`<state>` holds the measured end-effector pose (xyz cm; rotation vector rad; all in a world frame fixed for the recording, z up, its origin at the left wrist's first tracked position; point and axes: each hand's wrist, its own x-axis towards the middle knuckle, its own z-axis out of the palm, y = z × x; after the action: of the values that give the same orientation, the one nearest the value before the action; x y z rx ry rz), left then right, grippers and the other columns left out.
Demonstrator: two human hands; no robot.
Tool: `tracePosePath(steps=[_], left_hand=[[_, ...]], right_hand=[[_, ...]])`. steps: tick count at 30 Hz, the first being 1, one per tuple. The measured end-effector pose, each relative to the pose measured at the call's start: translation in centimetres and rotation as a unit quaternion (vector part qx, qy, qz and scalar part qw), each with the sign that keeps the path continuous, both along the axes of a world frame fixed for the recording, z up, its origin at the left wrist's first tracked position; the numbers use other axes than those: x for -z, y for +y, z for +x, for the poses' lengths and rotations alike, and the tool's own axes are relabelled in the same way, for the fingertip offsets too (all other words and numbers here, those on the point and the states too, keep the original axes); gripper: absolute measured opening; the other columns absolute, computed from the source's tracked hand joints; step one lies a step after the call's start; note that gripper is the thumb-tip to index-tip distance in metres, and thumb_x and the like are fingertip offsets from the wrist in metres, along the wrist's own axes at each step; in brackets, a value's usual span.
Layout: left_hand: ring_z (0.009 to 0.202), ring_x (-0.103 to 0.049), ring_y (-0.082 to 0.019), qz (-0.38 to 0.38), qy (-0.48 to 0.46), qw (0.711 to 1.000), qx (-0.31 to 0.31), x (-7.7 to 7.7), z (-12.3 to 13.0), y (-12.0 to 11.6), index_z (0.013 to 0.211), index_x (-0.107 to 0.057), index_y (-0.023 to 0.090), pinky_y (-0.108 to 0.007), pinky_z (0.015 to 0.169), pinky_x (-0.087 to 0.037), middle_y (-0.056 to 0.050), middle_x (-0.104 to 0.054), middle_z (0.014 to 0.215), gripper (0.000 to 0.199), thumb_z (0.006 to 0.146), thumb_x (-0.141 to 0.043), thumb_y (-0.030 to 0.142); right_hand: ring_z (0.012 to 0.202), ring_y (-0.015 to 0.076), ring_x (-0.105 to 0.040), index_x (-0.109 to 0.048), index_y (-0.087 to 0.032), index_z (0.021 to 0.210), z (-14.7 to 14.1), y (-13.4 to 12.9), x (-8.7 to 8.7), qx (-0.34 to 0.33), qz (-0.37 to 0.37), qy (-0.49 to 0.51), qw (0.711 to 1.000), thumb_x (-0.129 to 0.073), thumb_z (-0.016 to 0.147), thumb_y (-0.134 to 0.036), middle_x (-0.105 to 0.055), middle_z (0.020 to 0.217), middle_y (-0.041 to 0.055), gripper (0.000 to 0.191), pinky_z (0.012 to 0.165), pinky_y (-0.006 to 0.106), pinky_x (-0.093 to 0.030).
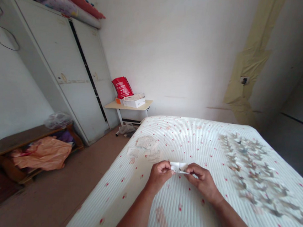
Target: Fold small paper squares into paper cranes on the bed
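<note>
Your left hand [161, 175] and right hand [201, 179] were a little apart, each pinched shut on one end of a small piece of white paper [178, 167], which you held between them above the bed [173, 215]. Your forearms reached in from the lower edge of the view, and the paper looked folded, with a thin edge toward you. Beyond your left hand, several printed sheets [146, 142] lay on the bed's white cover, which had ridges and small red marks. To your right, many small folded-looking pieces [256, 166] stood or lay in rough rows, too blurred for you to make out their exact shape. Past the bed's far left corner, a small desk [111, 105] carried a red bag [122, 87] and a white box [134, 102]. Farther left stood a grey cabinet [58, 54] with rolled mats [62, 3] on top, and an orange cloth-like sheet [44, 153] lay over low wooden furniture [6, 140].
</note>
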<state>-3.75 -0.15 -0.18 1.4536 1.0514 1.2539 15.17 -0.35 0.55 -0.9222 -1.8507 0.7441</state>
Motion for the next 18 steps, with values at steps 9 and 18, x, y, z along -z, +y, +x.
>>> tracePosePath(steps=[9,18], left_hand=[[0.060,-0.044,-0.010,0.075,0.085,0.993,-0.037,0.5,0.8,-0.2,0.056,-0.048,0.016,-0.020,0.061,-0.035,0.003,-0.047,0.058,0.009,0.061,-0.053,0.011],[0.054,-0.041,-0.008,0.027,0.032,0.998,-0.052,0.0,2.0,-0.7,0.056,-0.050,0.015,-0.019,0.055,-0.034,0.004,-0.045,0.054,0.005,0.058,-0.053,0.013]], right_hand=[[0.063,0.0125,-0.053,-0.054,-0.018,0.068,0.1,0.0,0.2,0.022,-0.013,0.015,1.000,-0.053,0.077,-0.026,-0.054,0.068,0.0005,0.011,0.060,0.023,-0.042],[0.059,0.0125,-0.050,-0.053,-0.019,0.067,-0.7,-0.5,0.0,0.048,-0.030,0.010,0.998,-0.054,0.073,-0.023,-0.052,0.063,-0.0010,0.007,0.057,0.023,-0.040]])
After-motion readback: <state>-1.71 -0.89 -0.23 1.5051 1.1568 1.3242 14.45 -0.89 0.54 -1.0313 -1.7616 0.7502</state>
